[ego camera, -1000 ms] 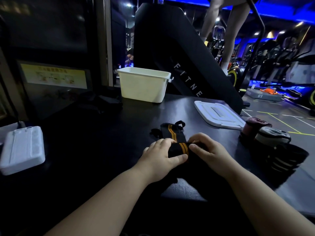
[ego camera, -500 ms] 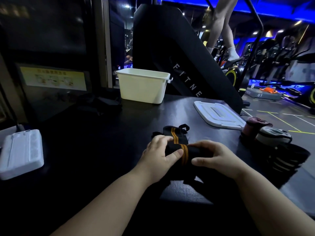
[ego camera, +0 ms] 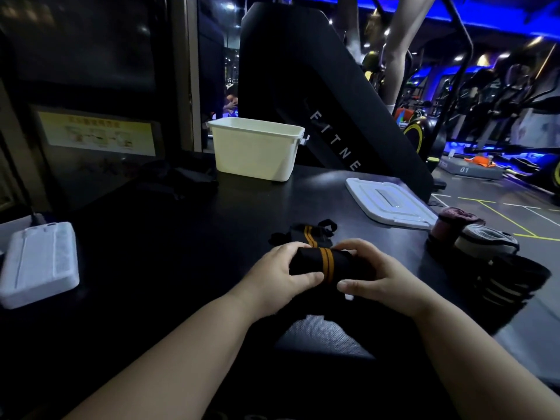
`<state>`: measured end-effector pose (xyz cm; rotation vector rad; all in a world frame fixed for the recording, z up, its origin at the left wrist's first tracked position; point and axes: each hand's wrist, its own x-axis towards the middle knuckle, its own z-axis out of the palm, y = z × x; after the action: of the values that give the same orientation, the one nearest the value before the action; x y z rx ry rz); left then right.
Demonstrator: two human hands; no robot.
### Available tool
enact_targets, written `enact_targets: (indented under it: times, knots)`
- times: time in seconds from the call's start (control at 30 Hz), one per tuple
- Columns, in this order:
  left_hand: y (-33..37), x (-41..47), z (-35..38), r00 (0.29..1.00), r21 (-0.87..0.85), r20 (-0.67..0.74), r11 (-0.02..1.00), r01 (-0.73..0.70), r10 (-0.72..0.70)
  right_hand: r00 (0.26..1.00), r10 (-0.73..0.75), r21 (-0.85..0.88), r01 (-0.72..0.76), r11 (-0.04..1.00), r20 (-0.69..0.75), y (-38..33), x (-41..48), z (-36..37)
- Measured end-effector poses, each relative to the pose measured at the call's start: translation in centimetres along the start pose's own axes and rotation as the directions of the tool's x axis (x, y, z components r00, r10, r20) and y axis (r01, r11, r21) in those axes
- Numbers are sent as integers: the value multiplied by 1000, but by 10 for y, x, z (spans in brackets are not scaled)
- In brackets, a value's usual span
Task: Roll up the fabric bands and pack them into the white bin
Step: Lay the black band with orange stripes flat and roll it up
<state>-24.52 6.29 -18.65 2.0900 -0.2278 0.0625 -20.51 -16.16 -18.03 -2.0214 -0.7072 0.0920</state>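
A black fabric band with two orange stripes is partly rolled just above the dark table. My left hand grips the roll's left end, thumb underneath. My right hand grips its right end, fingers curled over the top. The unrolled tail of the band lies flat on the table behind the roll, ending in a small loop. The white bin stands at the far side of the table; its inside is hidden from here.
The bin's white lid lies flat at the right. Several rolled bands sit at the table's right edge. A white flat case lies at the left edge. Dark cloth rests left of the bin. A black fitness machine rises behind.
The roll has grown and come up toward me between both hands. The flat tail behind it has become shorter.
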Motion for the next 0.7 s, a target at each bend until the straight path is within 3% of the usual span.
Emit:
enact_targets:
  times: [0.27, 0.43, 0.53, 0.7]
  knots:
    - [4, 3, 2, 998, 56, 11, 997, 58, -59, 994, -68, -148, 55, 987, -86, -2, 4, 4]
    - [6, 1, 4, 997, 127, -9, 989, 75, -75, 995, 0, -32, -3, 999, -101, 2, 5, 7]
    - [4, 0, 4, 998, 85, -61, 996, 15, -10, 993, 16, 19, -14, 1000, -113, 3, 9, 10]
    - [-1, 1, 1, 999, 52, -38, 999, -16, 18, 982, 26, -34, -33, 999, -185, -6, 11, 14]
